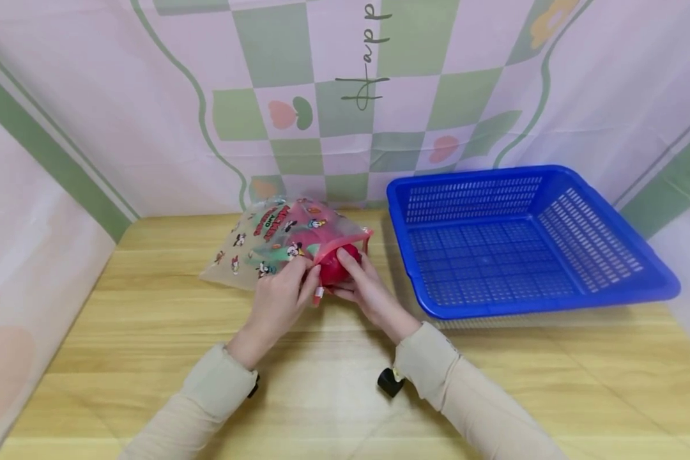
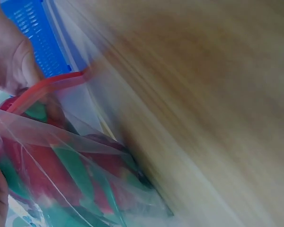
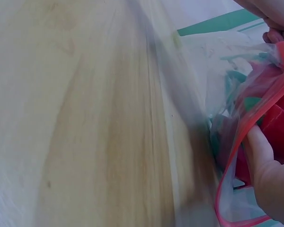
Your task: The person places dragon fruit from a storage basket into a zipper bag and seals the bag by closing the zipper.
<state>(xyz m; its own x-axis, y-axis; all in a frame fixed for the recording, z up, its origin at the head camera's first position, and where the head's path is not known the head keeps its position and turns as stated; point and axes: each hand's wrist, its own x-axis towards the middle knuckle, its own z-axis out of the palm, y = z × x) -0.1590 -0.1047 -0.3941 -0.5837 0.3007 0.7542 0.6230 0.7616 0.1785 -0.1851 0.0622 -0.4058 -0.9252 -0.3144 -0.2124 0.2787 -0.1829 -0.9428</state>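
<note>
Beyond the left hand and reaching further to its left, a clear bag (image 1: pixel 264 246) lies on the wooden surface (image 1: pixel 138 319), its mouth turned toward the hands. The bag bears printed cartoon figures and lettering, and is edged with a red strip. Red and green contents show through the plastic; their exact kind cannot be determined.

The left hand (image 1: pixel 278 291) is noted with fingers curled, pinching the bag's edge at the near side of the mouth. Between the two hands, at the mouth, sits a glossy red item (image 1: pixel 333 271) (rounded, partly covered by the bag's edge). The right hand (image 1: pixel 370 291) grips this item, thumb on top and fingers beneath.

Below the right hand, at the cuff of the light sleeve (image 1: pixel 428 361), a small black device (image 1: pixel 390 382) is observed. To the right of the right hand, well apart from it, stands a blue basket (image 1: pixel 477 199) with perforated walls. Behind everything, beyond both hands, hangs a checked, printed cloth (image 1: pixel 345 57).
</note>
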